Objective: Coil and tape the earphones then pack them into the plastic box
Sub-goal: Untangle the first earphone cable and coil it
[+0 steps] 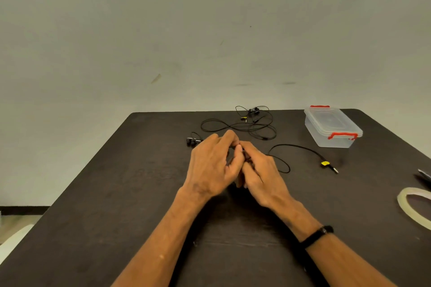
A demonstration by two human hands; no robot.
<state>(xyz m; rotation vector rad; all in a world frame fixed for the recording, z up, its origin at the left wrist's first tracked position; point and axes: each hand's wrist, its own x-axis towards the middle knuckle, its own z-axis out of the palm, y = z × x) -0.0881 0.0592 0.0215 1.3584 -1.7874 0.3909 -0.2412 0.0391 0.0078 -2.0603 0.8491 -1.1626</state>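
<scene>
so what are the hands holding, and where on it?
Both hands, left and right, pinch the earphone cable mid-length; its plug end lies loose on the table.

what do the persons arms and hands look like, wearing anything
Both forearms are bare, with no sleeves in view. The right wrist carries a thin black band with a small darker clasp or module on its upper side; whether it is a watch or a fitness band cannot be told. The left hand and right hand wear no gloves, and no rings are visible. The left wrist is bare.
</scene>
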